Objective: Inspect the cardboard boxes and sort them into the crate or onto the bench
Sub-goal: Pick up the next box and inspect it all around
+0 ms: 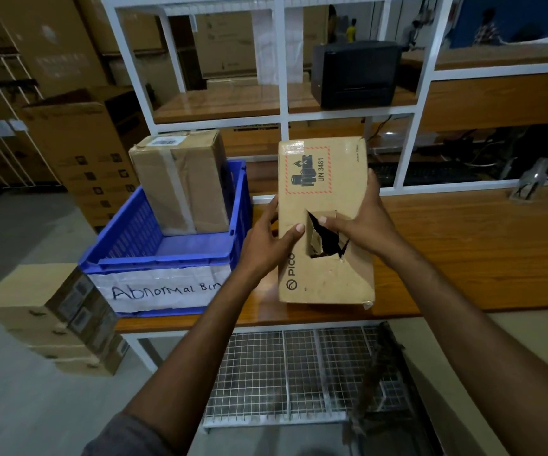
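Note:
I hold a brown cardboard box [323, 278] above the wooden bench [463, 258], its printed face toward me. It carries a red-bordered battery label, "UN 3481" and "PICO", and a jagged torn hole gapes in its middle. My left hand [267, 240] grips its left edge, thumb on the face. My right hand [363, 222] grips the right edge, thumb at the hole's rim. To the left stands a blue crate [167, 258] labelled "Abnormal Bin". Inside it a taped cardboard box [183, 182] stands upright against the far wall.
A white frame with shelves [282, 120] rises behind the bench and holds a black printer [355, 74]. Stacked cartons [58, 320] sit on the floor left of the crate. A wire mesh shelf [299, 373] lies under the bench.

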Demonstrator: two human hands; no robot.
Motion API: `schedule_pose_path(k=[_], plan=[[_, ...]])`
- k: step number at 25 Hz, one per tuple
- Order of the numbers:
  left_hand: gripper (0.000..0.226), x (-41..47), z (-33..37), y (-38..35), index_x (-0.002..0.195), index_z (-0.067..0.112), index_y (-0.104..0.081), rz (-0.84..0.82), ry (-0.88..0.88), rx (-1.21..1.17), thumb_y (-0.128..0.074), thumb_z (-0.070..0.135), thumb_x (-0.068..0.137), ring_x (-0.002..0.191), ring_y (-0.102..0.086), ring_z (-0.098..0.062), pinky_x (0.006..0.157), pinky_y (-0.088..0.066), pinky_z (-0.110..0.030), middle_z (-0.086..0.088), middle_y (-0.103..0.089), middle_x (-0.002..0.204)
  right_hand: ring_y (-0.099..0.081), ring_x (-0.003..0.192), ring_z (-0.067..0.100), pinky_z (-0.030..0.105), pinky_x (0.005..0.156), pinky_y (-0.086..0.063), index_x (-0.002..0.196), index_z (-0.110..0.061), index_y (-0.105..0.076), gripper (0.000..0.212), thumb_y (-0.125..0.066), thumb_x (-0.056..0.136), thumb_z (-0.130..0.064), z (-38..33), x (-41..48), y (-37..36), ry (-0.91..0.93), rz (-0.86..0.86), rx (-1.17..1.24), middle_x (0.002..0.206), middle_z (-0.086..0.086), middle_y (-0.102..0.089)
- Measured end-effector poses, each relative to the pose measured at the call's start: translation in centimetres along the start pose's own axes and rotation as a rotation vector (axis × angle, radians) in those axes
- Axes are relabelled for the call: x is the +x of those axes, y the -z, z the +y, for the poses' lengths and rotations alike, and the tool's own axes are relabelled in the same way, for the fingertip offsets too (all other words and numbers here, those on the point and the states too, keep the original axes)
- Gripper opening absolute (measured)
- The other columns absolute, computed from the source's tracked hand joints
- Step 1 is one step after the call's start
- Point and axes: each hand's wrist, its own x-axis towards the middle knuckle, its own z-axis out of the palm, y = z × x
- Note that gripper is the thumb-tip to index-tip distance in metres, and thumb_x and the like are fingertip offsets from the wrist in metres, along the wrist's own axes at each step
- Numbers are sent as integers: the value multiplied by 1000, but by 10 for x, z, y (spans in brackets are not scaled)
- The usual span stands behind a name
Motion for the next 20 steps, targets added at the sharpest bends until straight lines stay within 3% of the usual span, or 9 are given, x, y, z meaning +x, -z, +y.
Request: schedule_pose_path(k=[4, 7, 9, 12, 15, 18, 20], plan=[[65, -3, -2, 0, 157, 31, -42, 51, 6, -60, -67, 48, 100, 126, -64, -8, 97, -60, -36, 7, -61, 146, -46, 133, 21, 39, 94, -52, 155, -26, -14, 109, -77, 77, -67, -12, -1, -15, -77, 231, -16, 152, 4, -34], [59, -7, 6, -3, 152, 21, -46, 30, -30, -87, -69, 39, 100, 127, -62, -3, 92, -57, -19, 7, -61, 145, -52, 128, 24, 39, 91, -53, 156, -23, -15, 114, -79, 73, -69, -28, 9, -17, -110, 348, -45, 148, 5, -43], [53, -9, 2, -4, 153, 24, -47, 12, -33, -142, -63, 37, 104, 128, -62, -5, 94, -58, -21, 8, -61, 146, -39, 141, 30, 46, 103, -45, 161, -24, -8, 118, -78, 76, -66, -30, 8, -18, -134, 340, -132, 159, 9, -32], [48, -13, -8, -7, 157, 31, -45, -46, -65, -210, -55, 30, 110, 137, -56, -11, 107, -53, -31, 6, -54, 153, 6, 156, 36, 65, 120, -12, 162, -30, 16, 133, -61, 71, -90, -26, -16, -22, -247, 173, -312, 170, 8, 14], [67, -12, -5, -20, 161, 37, -36, -53, -50, -171, -69, 33, 102, 138, -50, -8, 105, -53, -31, 8, -42, 159, 31, 153, 32, 68, 118, 9, 156, -32, 30, 152, -54, 52, -104, -20, -37, -22, -300, 47, -407, 165, 4, 35], [108, -4, -4, -35, 163, 45, -15, -53, 94, -196, -86, 49, 82, 142, -40, -10, 104, -47, -32, 6, -29, 164, 25, 155, 30, 68, 121, 4, 160, -32, 23, 146, -68, 61, -90, -15, -34, -3, -331, 42, -390, 169, 2, 28], [112, 2, -12, -46, 158, 44, -14, -111, 192, -269, -90, 52, 76, 142, -44, -15, 99, -51, -33, 5, -37, 158, 19, 157, 29, 67, 122, 2, 162, -35, 17, 133, -67, 71, -84, -10, -32, 10, -329, 20, -372, 171, 0, 22]])
